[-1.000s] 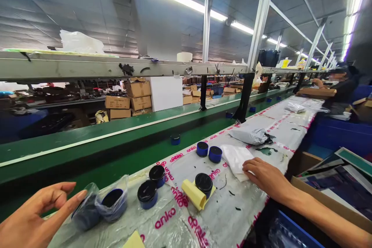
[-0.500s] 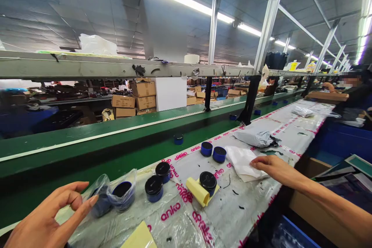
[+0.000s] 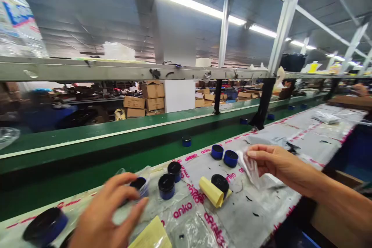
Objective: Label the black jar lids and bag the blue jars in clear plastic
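My left hand is slightly blurred at the lower left, with its thumb and fingers apart and nothing between them. It partly hides a round blue container in a clear bag just beyond its fingertips. My right hand pinches the edge of a thin, see-through plastic bag on the covered bench. Between my hands are two round black-topped blue containers, one in front of the other. Closer to my right hand, a similar container rests on a curled yellow paper.
Two more blue containers stand left of the plastic bag. A green conveyor belt carries several others beyond the bench. Yellow sheets lie in front, and a dark-topped container sits at lower left. A metal shelf runs overhead.
My left hand has moved right, over the bagged containers. My right hand has lifted the bag's edge a little. The view has turned left, bringing the dark-topped container in at lower left.
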`<state>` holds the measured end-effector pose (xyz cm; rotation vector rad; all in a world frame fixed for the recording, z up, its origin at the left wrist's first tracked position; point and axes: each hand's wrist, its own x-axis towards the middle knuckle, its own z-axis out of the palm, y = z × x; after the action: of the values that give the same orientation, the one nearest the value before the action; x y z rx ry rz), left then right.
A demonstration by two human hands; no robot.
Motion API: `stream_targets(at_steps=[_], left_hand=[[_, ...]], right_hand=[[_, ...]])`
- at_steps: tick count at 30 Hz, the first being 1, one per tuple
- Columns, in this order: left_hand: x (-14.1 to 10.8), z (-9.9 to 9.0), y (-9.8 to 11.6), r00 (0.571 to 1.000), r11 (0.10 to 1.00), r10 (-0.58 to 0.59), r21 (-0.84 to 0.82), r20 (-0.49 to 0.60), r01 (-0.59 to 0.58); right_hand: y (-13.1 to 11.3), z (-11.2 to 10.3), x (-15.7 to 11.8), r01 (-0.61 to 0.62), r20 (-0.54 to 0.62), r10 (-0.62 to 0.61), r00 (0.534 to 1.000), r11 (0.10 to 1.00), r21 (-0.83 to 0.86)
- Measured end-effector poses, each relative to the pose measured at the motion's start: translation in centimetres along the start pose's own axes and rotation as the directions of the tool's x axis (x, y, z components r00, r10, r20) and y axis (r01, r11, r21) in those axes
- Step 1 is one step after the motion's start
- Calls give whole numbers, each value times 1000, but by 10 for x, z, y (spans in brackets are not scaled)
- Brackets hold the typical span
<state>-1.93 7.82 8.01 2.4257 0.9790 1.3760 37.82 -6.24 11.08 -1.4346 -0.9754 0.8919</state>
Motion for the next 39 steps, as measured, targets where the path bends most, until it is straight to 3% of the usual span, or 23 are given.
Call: stream_targets(at_steps=[3, 6, 9, 11, 13, 14, 17, 21, 24, 25, 26, 27, 29, 30, 31, 32, 34, 36, 39], left_hand=[[-2, 21, 43, 982, 950, -53, -292, 181, 106], [-1, 33, 64, 921, 732, -228, -568, 315, 375], [-3, 26, 55, 875, 504, -347, -720, 337, 477], [-9, 12, 40, 844, 407, -422, -763, 331, 502], [-18, -4, 22, 807, 348, -502, -781, 312, 519], [-23, -13, 12, 787, 336, -546, -786, 287, 519], [-39, -38, -14, 715, 366, -681, -771, 160, 521], [-65, -77, -39, 628, 555, -766, -638, -142, 533], [-88, -104, -48, 570, 753, -657, -459, -493, 472], [-95, -111, -49, 569, 819, -569, -348, -593, 456], [-101, -117, -48, 603, 871, -466, -216, -647, 441], [-105, -122, -45, 674, 903, -372, -82, -639, 421], [-109, -128, -35, 840, 924, -293, 90, -456, 372], [-109, -130, -28, 889, 924, -316, 104, -331, 368], [-107, -132, -22, 902, 914, -368, 88, -227, 395], [-105, -132, -16, 888, 892, -433, 69, -157, 447], [-100, -132, -11, 816, 818, -568, 37, -104, 574], [-98, -131, -13, 752, 758, -649, -20, -117, 652], [-98, -129, -27, 722, 732, -679, -205, -132, 650]], right_hand=[[-6, 69, 7, 31, 214, -43, 976, 998, 57], [-10, 139, 10, 22, 437, -82, 895, 990, 141], [-15, 195, 10, -44, 621, -107, 777, 974, 222], [-18, 221, 13, -99, 698, -93, 710, 968, 230], [-18, 241, 19, -125, 719, -72, 691, 968, 217], [-17, 250, 23, -118, 707, -68, 704, 970, 212], [-12, 276, 36, -65, 627, -77, 775, 978, 200], [-6, 308, 45, -65, 586, -74, 807, 975, 214], [-7, 330, 41, -134, 625, -55, 779, 958, 252], [-8, 338, 39, -156, 646, -48, 762, 954, 255], [-8, 345, 36, -173, 665, -44, 746, 951, 257], [-9, 353, 33, -179, 681, -44, 731, 951, 253], [-8, 368, 27, -162, 703, -49, 709, 960, 229], [-7, 376, 24, -143, 712, -56, 700, 966, 216], [-6, 384, 21, -121, 720, -67, 691, 971, 206], [-5, 391, 18, -104, 730, -76, 680, 974, 199], [-4, 404, 11, -99, 760, -81, 645, 977, 188], [-3, 413, 5, -130, 814, -70, 576, 976, 176], [-1, 420, -3, -215, 889, -24, 457, 967, 136]])
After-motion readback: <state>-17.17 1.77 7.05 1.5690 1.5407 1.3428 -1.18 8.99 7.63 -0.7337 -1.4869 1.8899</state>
